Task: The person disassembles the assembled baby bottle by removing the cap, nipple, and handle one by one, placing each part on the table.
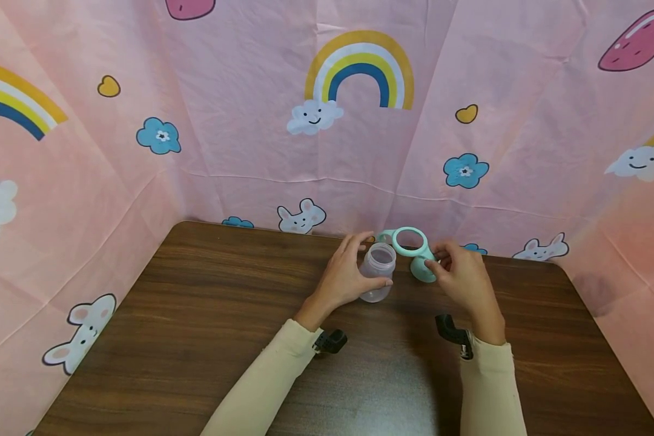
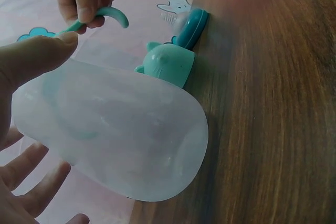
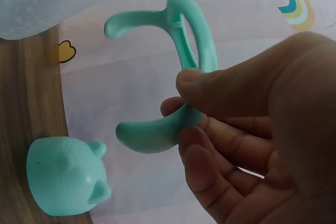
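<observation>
My left hand holds a clear baby bottle that has no lid, with the thumb on its near side and the fingers at its far side. The bottle stands upright near the table's back edge. In my right hand, thumb and fingertips pinch a mint-green bottle handle, a ring with two curved grips. The ring is raised just right of and behind the bottle's mouth. Below it, a mint-green cap with small ears sits on the table. The left wrist view also shows a teal collar with a clear nipple.
The brown wooden table meets a pink patterned cloth right behind the bottle and cap. The cloth also rises along both sides. Each wrist carries a small black camera mount.
</observation>
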A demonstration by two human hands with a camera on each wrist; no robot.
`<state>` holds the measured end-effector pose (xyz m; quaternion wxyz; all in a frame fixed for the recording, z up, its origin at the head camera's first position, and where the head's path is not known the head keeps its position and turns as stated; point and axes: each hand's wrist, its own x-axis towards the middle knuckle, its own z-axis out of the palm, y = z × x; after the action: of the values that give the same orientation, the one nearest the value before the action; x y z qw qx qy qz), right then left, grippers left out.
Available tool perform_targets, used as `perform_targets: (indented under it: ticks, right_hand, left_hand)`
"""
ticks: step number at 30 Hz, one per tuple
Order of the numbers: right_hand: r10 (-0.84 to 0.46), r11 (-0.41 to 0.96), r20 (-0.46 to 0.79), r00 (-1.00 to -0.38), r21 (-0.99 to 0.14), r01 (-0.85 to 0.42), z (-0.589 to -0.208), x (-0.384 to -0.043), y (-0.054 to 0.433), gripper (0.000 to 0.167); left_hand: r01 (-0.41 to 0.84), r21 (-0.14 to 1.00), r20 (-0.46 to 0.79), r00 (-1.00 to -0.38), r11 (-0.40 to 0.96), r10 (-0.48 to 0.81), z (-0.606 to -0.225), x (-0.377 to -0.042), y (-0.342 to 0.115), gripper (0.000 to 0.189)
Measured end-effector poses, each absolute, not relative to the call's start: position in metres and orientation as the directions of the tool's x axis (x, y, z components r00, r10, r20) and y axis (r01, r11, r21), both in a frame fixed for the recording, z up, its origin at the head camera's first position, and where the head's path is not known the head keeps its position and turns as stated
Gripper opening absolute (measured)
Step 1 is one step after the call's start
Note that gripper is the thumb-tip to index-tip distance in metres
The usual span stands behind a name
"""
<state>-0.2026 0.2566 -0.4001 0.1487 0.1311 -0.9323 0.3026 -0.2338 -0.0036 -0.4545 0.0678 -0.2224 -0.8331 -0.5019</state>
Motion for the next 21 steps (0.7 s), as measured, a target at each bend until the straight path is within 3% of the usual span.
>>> perform_targets:
  ticks: [21]
  right_hand:
    - [-0.142,0.810,0.262,-0.954,-0.524,-0.264,-0.417,-0.213,0.255,0.023]
  left_hand:
    - [0.457,0.781,0.353,-0.885,0.426,0.304,-0.455,-0.234,-0.002,0.091]
